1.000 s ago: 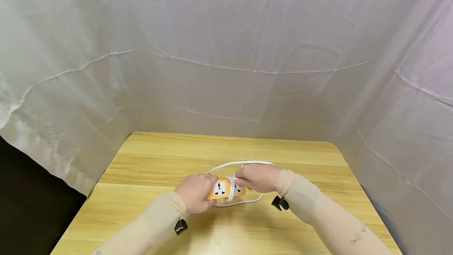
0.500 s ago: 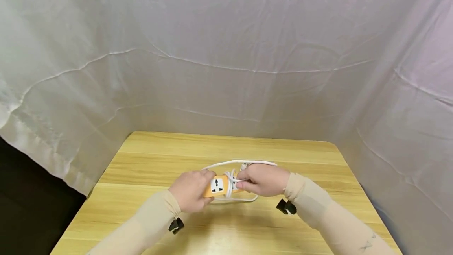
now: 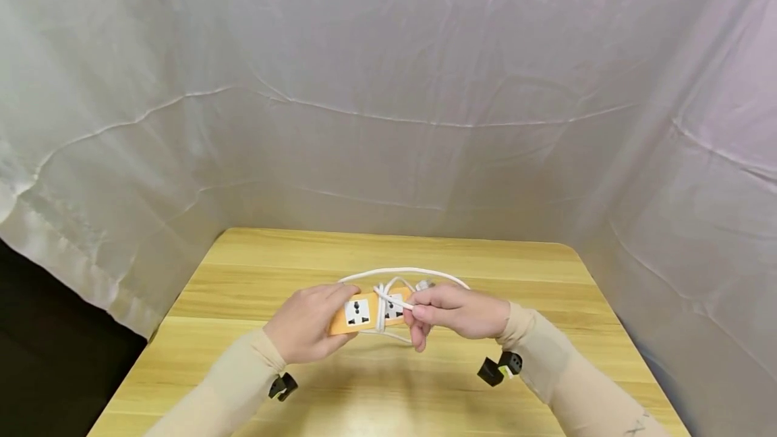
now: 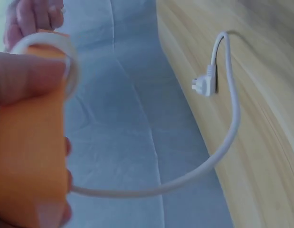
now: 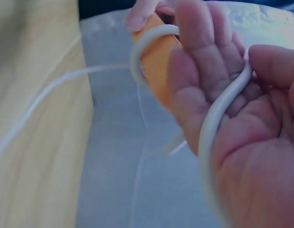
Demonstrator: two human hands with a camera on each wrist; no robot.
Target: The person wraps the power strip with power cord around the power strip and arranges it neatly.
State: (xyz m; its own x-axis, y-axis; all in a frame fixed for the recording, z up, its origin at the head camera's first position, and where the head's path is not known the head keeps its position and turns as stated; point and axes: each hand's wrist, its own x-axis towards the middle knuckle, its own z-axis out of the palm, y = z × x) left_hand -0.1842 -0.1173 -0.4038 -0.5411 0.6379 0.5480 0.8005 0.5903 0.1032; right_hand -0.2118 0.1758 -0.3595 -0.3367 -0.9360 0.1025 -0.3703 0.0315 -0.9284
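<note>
An orange power strip (image 3: pixel 364 315) with white sockets lies tilted between the hands, a white cord (image 3: pixel 407 270) wound round its middle. My left hand (image 3: pixel 308 324) grips the strip's left end, its thumb across the narrow side in the left wrist view. At the strip's right end my right hand (image 3: pixel 455 312) pinches the cord between thumb and fingers. Seen from the right wrist, the cord runs across the palm and passes under the thumb (image 5: pixel 275 64). A white plug (image 4: pixel 203 85) at the cord's end hangs in front of the tabletop in the left wrist view.
Beneath both hands is a wood-grain table (image 3: pixel 388 248) with rounded far corners. Pale grey curtains (image 3: pixel 394 154) enclose it at the back and sides. A loose arc of cord reaches out beyond the strip on the far side. A dark gap (image 3: pixel 54 342) shows at the left.
The strip and left hand have shifted left and slightly up. My right hand has drawn a length of cord up off the strip and turned, its lower fingers now opened out.
</note>
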